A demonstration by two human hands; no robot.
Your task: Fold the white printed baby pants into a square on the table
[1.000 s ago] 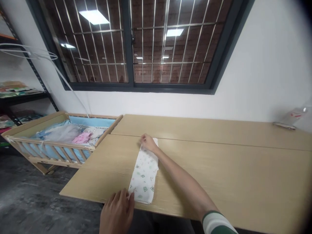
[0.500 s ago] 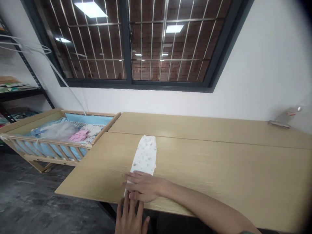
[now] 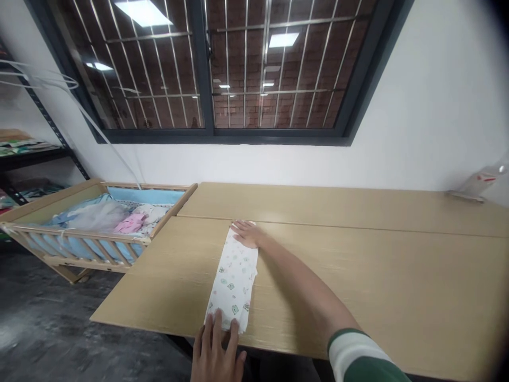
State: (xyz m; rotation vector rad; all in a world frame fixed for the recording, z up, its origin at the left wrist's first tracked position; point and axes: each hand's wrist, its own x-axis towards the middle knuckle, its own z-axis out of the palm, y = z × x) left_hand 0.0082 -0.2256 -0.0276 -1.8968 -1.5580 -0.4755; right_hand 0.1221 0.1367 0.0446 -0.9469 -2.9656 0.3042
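Observation:
A white cloth with small green and pink prints lies folded into a long narrow strip on the wooden table. My right hand rests flat on the far end of the cloth, fingers stretched to the left. At the near end, by the table's front edge, my left hand touches the cloth with its fingertips, fingers spread. Neither hand grips anything.
To the left stands a wooden crib with blue lining, holding a pink cloth and other fabrics. A dark shelf is behind it. A clear plastic bag sits at the table's back right, below a barred window.
My right hand has slid away from me along the cloth, from near my left hand to the far end. My left hand has barely moved.

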